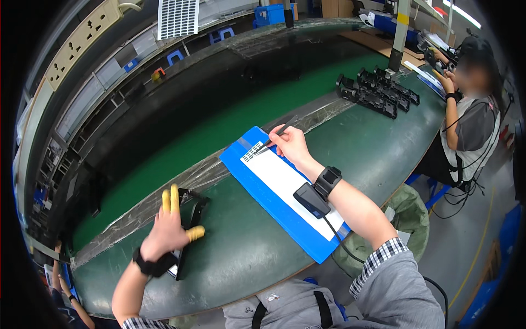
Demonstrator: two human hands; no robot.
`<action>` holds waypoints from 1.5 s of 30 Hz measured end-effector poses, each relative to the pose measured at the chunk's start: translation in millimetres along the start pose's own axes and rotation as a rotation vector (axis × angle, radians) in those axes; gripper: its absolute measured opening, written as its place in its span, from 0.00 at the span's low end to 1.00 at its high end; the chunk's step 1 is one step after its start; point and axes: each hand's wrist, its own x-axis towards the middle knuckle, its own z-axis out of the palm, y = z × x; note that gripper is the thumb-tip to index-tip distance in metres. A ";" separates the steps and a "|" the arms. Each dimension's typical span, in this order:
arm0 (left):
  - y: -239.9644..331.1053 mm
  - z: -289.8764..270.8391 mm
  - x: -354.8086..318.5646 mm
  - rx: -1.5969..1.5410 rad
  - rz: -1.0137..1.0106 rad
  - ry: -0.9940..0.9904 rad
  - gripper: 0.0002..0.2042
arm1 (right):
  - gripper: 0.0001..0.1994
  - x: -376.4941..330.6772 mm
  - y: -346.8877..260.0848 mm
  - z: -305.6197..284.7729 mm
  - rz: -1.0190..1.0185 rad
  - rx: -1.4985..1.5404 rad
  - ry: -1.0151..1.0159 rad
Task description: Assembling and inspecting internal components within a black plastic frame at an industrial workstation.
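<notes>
My right hand (290, 145) is closed on a pair of dark tweezers (280, 130), their tips over the small black-and-white labels (253, 152) at the far end of a white sheet (285, 185). That sheet lies on a blue board (257, 189), set slantwise on the table. Farther left, my left hand (164, 230) has its fingers stretched out, with yellow finger cots on some of them. It is over or against a black plastic frame-like part (192, 219), which it partly hides; whether it touches the part I cannot tell.
The green table (230, 263) borders a dark and green belt (181, 148). Several black plastic parts (378, 93) stand at the far right, near a post (400, 35). A seated person (471, 109) works beyond them. A cable (342, 241) hangs from a black box (311, 200) at my right wrist.
</notes>
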 end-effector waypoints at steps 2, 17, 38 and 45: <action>-16.3 9.4 -32.8 -0.030 0.047 -0.028 0.50 | 0.04 2.3 2.4 -1.2 0.007 0.019 0.003; -134.3 -1.4 121.1 -0.118 -0.412 0.394 0.47 | 0.03 2.1 -0.1 -3.7 0.068 0.119 0.068; 44.8 9.2 371.3 0.295 0.029 0.103 0.22 | 0.02 1.4 -6.1 2.8 0.150 0.185 0.150; 18.3 4.3 373.9 0.308 0.315 0.390 0.25 | 0.03 5.4 -1.5 0.8 0.138 0.224 0.177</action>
